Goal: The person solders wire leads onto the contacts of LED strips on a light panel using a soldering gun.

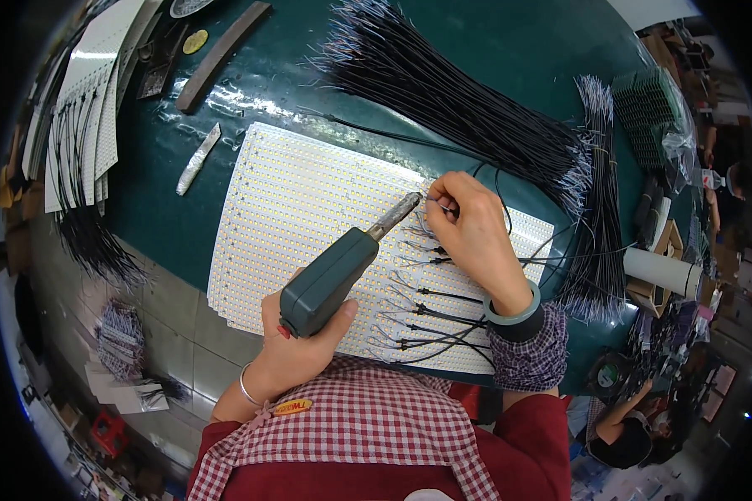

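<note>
My left hand [307, 349] is wrapped round the dark green body of a soldering gun [330, 280]. The gun's metal tip points up and right, close to the fingers of my right hand [475, 230]. Those fingers are pinched on the thin end of a wire [427, 207] at the upper right of a stack of white LED boards [297, 204]. Below that hand, several short black cables [447, 311] with bared, split ends lie across the top board. Whether the tip touches the wire is too small to tell.
A thick bundle of black cables [451, 92] lies beyond the boards, with another bundle [597, 200] to the right. White boards with cables [88, 108] overhang the table's left edge. A metal bar [223, 54] and a foil-wrapped strip [198, 159] lie on the green table [163, 225]. Another person [622, 438] sits at lower right.
</note>
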`<state>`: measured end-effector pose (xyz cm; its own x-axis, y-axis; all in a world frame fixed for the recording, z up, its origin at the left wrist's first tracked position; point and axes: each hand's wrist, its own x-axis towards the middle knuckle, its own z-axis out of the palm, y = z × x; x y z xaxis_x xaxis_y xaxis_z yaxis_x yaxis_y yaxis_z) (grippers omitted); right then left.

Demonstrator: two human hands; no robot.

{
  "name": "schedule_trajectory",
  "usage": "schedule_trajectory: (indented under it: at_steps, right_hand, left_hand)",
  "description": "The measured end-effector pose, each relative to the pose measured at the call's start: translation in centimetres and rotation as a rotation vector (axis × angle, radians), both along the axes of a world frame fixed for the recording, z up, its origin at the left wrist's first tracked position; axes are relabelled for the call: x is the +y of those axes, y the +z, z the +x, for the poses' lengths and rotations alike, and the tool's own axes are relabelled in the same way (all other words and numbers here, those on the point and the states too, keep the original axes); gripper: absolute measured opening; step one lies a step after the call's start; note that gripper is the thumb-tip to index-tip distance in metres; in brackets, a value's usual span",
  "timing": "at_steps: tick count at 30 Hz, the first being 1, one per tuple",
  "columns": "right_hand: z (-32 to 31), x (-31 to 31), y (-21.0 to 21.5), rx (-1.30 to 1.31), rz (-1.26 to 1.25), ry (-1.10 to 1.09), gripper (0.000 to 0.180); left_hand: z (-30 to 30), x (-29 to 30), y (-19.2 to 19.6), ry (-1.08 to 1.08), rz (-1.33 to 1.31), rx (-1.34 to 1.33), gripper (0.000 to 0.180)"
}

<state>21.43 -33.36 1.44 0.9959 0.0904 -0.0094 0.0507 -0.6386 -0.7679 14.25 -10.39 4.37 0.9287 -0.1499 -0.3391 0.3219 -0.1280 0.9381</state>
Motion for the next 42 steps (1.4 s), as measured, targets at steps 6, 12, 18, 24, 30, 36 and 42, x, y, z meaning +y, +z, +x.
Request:
schedule_trajectory:
  at_steps: [6,12,18,24,30,36,42]
  right_hand:
    - [0.0,0.0,-0.2,-0.009,-0.042,-0.008,0.006]
    - [0.0,0.0,0.0,-0.005,-0.042,-0.006,0.008]
    - [-0.1,0.0,-0.1,0.004,-0.042,-0.006,0.008]
    - [-0.7,0.4,0.0,-0.064,0.116,-0.095,0.01]
    - [-0.8,0.0,-0.2,-0.041,0.073,-0.037,0.006]
    - [-0.8,0.1,-0.6,-0.064,0.045,-0.036,0.008]
    - [-0.8,0.1,-0.6,-0.086,0.029,-0.002,0.009]
  left_hand:
    - [-0.2,-0.1,-0.1,0.003,0.002,-0.079,0.015]
    - [-1.5,1.2,-1.4,0.003,-0.004,0.041,0.018]
    - [-1.7,1.3,-1.4,0.047,0.025,-0.019,0.027]
    - [-1.8,1.2,-1.1,0.086,-0.005,-0.022,0.031]
    - [-1.6,0.7,-0.6,0.177,-0.032,0.06,0.023]
    - [-1.5,0.6,-0.8,0.16,-0.029,0.067,0.02]
    - [-1.1,0.3,-0.4,0.125,-0.008,0.071,0.019]
